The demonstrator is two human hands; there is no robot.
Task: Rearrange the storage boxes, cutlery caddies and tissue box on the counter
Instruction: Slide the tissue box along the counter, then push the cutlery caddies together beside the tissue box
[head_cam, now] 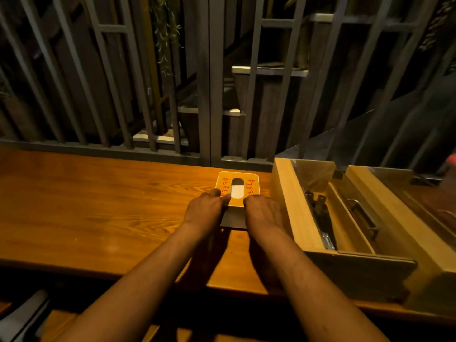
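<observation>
A tissue box [237, 180] with an orange top, red writing and an oval slot showing white tissue stands on the wooden counter [98, 206], close to the back railing. My left hand [204, 209] grips its near left side and my right hand [262, 211] grips its near right side, fingers curled over the top edge. Right beside it sits a wooden cutlery caddy [293, 206] with a clear lid, holding dark cutlery [320, 218]. A second wooden caddy [394, 206] lies further right, partly cut off by the frame.
A grey metal railing [204, 95] runs along the counter's back edge, with stairs behind it. The counter stretches away to the left of the tissue box. A red object [451, 160] peeks in at the far right edge.
</observation>
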